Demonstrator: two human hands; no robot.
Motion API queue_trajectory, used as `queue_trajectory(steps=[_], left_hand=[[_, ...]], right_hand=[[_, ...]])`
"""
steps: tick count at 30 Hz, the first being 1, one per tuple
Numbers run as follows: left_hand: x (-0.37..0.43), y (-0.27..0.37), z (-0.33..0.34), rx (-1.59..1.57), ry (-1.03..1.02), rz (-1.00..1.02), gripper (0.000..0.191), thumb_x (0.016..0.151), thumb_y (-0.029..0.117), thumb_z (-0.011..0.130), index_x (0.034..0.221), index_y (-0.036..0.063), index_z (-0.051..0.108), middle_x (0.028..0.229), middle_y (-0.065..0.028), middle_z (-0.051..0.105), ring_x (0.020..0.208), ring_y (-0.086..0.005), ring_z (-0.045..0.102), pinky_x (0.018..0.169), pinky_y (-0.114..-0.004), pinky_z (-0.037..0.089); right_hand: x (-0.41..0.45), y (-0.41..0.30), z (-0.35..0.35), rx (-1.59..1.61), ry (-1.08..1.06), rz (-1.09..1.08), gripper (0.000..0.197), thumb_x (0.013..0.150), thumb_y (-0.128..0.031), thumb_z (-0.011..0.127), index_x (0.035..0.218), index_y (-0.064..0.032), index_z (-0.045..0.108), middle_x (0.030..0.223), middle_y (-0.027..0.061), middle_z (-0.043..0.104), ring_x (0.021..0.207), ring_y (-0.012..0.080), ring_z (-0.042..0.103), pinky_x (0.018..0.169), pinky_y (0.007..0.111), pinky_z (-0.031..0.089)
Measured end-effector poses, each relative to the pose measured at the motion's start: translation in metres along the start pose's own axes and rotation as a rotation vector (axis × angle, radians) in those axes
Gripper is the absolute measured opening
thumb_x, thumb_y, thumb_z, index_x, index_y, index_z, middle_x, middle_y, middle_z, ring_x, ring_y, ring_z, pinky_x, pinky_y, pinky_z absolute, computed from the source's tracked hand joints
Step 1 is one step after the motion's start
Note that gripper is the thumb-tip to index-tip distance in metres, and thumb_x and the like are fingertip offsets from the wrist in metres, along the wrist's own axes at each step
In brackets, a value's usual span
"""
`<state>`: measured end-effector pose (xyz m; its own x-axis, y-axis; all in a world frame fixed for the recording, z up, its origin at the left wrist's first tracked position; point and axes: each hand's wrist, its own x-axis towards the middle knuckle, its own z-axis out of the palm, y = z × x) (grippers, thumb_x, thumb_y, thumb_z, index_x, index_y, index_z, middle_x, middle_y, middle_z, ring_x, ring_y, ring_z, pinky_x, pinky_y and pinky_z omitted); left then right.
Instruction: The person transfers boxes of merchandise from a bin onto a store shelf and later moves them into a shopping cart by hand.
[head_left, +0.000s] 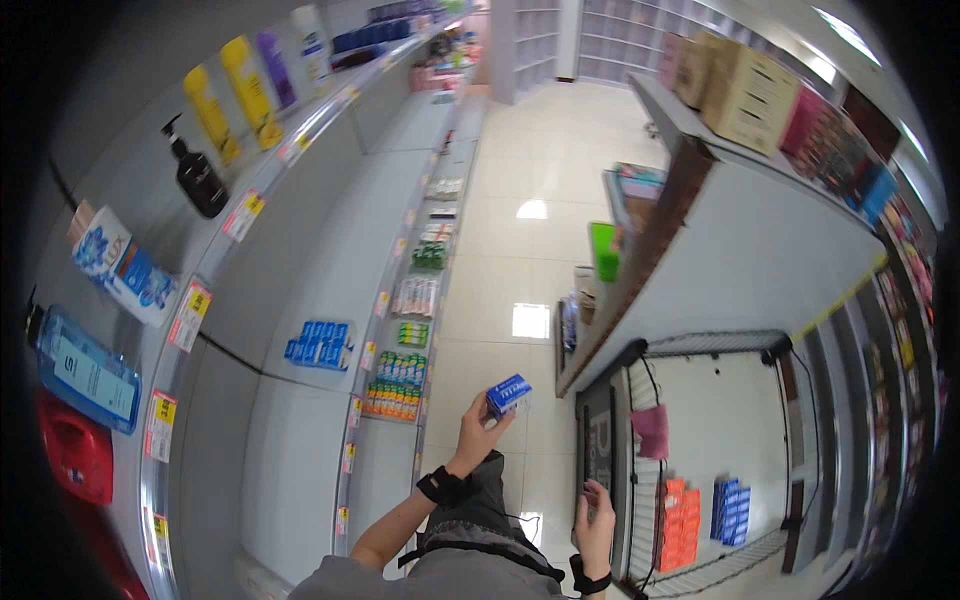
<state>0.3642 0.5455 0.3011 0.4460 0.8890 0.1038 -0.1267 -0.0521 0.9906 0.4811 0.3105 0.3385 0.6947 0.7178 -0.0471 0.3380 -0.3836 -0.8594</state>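
Observation:
My left hand (478, 431) grips a small blue and white carton (508, 394) above the tiled aisle floor. My right hand (595, 517) hangs with its fingers apart and holds nothing, beside the left side of a wire-sided cart (631, 450). In the cart stand stacks of orange-red boxes (679, 525) and a stack of blue boxes (730, 512). On a shelf to the left lies a group of blue boxes (321, 345). Rows of small green, blue and orange cartons (395, 384) stand on the lower shelf beside the aisle.
Shampoo and body-wash bottles (124, 266) line the upper left shelf, with price tags (159, 425) on its edge. A shelf unit's grey end panel (780, 240) rises on the right, carrying cartons (750, 94). A pink cloth (649, 431) hangs on the cart.

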Motion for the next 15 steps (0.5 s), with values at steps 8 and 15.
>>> queue_trajectory(steps=[8, 15], left_hand=[[0.157, -0.04, -0.139, 0.169, 0.483, 0.045, 0.036, 0.082, 0.018, 0.07, 0.105, -0.0045, 0.055, 0.096, -0.0105, 0.064, 0.087, -0.0151, 0.061, 0.077, -0.028, 0.049], [0.276, -0.091, -0.303, 0.565, 0.824, 0.167, 0.032, 0.075, 0.018, 0.073, 0.093, -0.0041, 0.059, 0.078, -0.0106, 0.065, 0.07, -0.0174, 0.058, 0.068, -0.03, 0.046]], right_hand=[[0.143, -0.039, 0.102, -0.152, -0.401, -0.275, 0.029, 0.089, -0.01, 0.055, 0.116, -0.0005, 0.051, 0.109, 0.0206, 0.059, 0.098, 0.0351, 0.06, 0.078, 0.04, 0.048], [0.247, -0.077, 0.159, -0.195, -0.562, -0.316, 0.025, 0.089, -0.009, 0.055, 0.112, -0.0014, 0.054, 0.103, 0.0187, 0.061, 0.093, 0.0326, 0.062, 0.078, 0.038, 0.049]])
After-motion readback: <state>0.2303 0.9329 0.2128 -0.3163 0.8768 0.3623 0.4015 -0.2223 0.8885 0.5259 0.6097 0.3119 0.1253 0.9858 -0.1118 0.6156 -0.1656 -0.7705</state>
